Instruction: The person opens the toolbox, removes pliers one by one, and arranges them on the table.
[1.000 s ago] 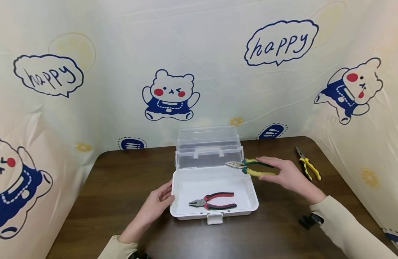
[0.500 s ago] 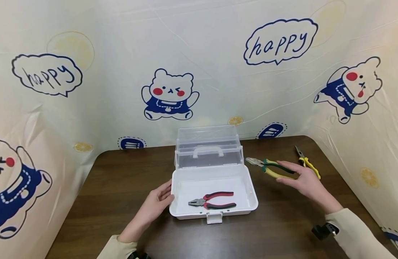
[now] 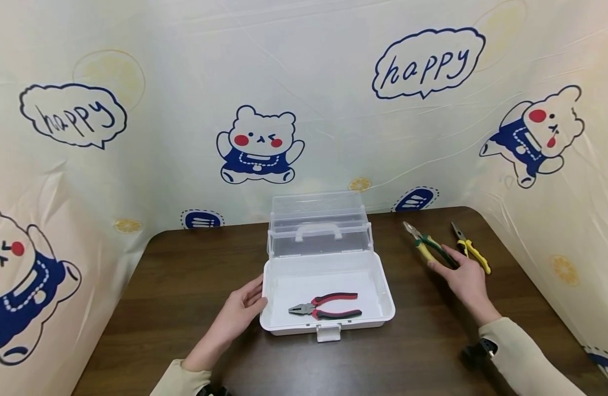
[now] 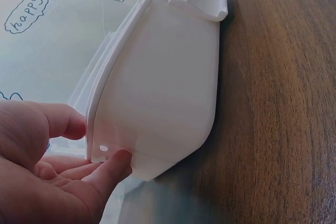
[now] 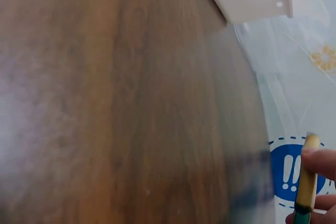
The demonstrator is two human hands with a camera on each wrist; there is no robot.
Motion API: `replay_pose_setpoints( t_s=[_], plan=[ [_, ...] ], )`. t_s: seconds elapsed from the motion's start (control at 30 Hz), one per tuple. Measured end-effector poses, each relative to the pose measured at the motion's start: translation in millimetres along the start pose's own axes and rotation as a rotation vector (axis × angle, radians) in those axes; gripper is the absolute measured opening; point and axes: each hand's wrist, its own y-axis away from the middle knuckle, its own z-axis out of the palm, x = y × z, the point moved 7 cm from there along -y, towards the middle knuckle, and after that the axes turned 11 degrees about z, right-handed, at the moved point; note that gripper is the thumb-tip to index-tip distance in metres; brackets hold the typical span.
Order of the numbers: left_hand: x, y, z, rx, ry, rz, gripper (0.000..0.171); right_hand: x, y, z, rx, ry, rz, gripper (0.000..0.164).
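My left hand (image 3: 237, 311) pinches the left rim of a white toolbox (image 3: 268, 275); in the left wrist view, its fingers (image 4: 68, 121) lie on both sides of the box wall. Inside the box lies a pair of red and black combination pliers (image 3: 333, 314), nose to the left. My right hand (image 3: 464, 278) grips the handles of green and yellow combination pliers (image 3: 423, 246), nose pointing up and left, over the table's right part. I cannot tell whether they touch the table. In the right wrist view, one yellow handle (image 5: 307, 182) shows between the fingers.
Yellow and black needle-nose pliers (image 3: 469, 250) lie on the brown table (image 3: 185, 275), just beyond my right hand. The box's clear lid (image 3: 318, 212) stands raised at the back. A printed cloth (image 3: 333, 137) hangs behind and at both sides.
My right hand has carried the green and yellow pliers from above the box's right side to the right and lowered them, turning their nose away from me. My left hand stays put.
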Motion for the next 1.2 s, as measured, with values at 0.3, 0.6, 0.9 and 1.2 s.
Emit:
replay_pose_setpoints(
  t_s=[0.3, 0.6, 0.9, 1.2],
  plan=[
    [0.9, 1.9, 0.7, 0.006, 0.008, 0.021, 0.056, 16.7, -16.9, 7.4, -0.02, -0.009, 0.183, 0.079],
    [-0.2, 0.0, 0.7, 0.002, -0.009, 0.011, 0.057, 32.6, -20.9, -0.7, 0.032, -0.017, 0.208, 0.074],
    [-3.6, -0.4, 0.4, -0.002, -0.004, 0.005, 0.057, 24.2, -27.6, 10.2, 0.053, 0.029, 0.173, 0.069],
    [-1.1, -0.6, -0.2, 0.002, -0.014, 0.012, 0.057, 18.0, -24.8, 14.2, -0.042, 0.122, 0.115, 0.067]
  ],
)
